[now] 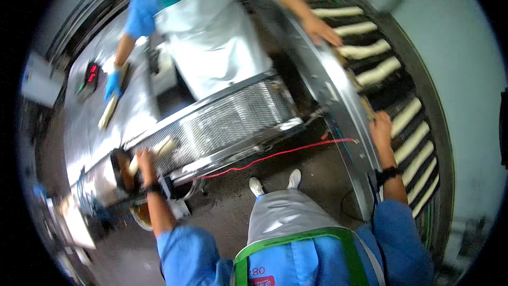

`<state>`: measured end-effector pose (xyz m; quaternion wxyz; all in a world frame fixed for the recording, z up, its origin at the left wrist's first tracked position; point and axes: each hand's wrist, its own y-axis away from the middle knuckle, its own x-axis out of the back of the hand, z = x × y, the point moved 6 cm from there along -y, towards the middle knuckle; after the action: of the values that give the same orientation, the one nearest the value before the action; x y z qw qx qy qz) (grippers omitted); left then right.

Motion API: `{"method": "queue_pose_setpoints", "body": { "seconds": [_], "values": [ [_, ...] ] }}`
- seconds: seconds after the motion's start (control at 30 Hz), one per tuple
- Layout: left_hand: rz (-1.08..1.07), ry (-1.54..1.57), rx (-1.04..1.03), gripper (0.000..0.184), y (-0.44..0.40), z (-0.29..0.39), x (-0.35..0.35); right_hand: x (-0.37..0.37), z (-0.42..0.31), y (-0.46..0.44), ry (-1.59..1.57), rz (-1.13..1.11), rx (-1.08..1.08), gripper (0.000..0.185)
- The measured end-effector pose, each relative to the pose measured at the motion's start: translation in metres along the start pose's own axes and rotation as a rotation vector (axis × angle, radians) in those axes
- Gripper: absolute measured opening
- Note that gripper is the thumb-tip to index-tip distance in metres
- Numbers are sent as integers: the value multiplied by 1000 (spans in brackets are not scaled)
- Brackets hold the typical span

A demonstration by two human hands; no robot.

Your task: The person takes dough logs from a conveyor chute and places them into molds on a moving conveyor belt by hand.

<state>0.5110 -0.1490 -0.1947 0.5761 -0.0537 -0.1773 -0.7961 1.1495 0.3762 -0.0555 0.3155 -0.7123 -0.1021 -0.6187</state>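
Note:
At the lower end of the metal mesh conveyor (222,122), my left hand (145,164) is closed on a pale dough strip (164,147), beside the dark opening of a metal cylinder (103,181). My right hand (382,126) is at the right, by the edge of a metal rail (352,108) and next to the rack of long dough strips (406,117). Its fingers are blurred and partly hidden, so what they hold, if anything, cannot be made out.
Across the conveyor stands a co-worker in a pale apron (214,32), one blue-gloved hand (112,86) by a dough strip (108,114) on the metal table (135,108), the other hand at the rack. A red cord (275,154) crosses below the conveyor. A red display (92,72) sits left.

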Motion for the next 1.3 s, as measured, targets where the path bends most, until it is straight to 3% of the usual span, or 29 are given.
{"method": "queue_pose_setpoints", "body": {
  "seconds": [0.07, 0.2, 0.27, 0.4, 0.57, 0.67, 0.73, 0.8, 0.83, 0.93, 1.03, 1.13, 1.2, 1.27, 1.3],
  "values": [
    [72, 17, -143, 10, 70, 95, -19, -6, 10, 5, 17, -46, -29, 28],
    [-227, 15, -376, 14, 134, 203, -76, 2, 11, 10, 1, -276, -100, 39],
    [-324, 279, -215, 12, 179, 270, -145, 5, 13, 12, -86, -309, -101, 42],
    [-567, 111, -372, 16, 249, 359, -287, 29, 26, 30, -253, -311, -119, 37],
    [-1117, 48, -816, 21, 327, 416, -484, 51, 71, 90, -326, -296, -181, 33],
    [-1422, -10, -1039, 28, 361, 407, -601, 62, 98, 122, -302, -320, -276, 32],
    [-1519, -152, -835, 33, 367, 368, -673, 73, 106, 132, -293, -306, -303, 30],
    [-1370, -481, -1423, 36, 364, 326, -726, 81, 107, 128, -302, -357, -349, 27],
    [-1316, -599, -1583, 36, 340, 280, -763, 84, 111, 129, -302, -334, -345, 28],
    [-1137, -898, -1377, 35, 320, 250, -771, 81, 121, 138, -310, -287, -326, 29],
    [-907, -1186, -1374, 34, 337, 274, -743, 79, 131, 147, -326, -238, -350, 29],
    [-798, -1068, -1570, 31, 287, 235, -781, 76, 128, 151, -312, -216, -345, 29],
    [-700, -1254, -1354, 35, 297, 259, -769, 64, 132, 156, -331, -250, -382, 29],
    [-839, -1230, -1180, 36, 309, 279, -748, 62, 132, 155, -391, -283, -362, 29],
    [-789, -1173, -1355, 31, 314, 275, -742, 68, 129, 158, -413, -293, -378, 28]
  ]
}}
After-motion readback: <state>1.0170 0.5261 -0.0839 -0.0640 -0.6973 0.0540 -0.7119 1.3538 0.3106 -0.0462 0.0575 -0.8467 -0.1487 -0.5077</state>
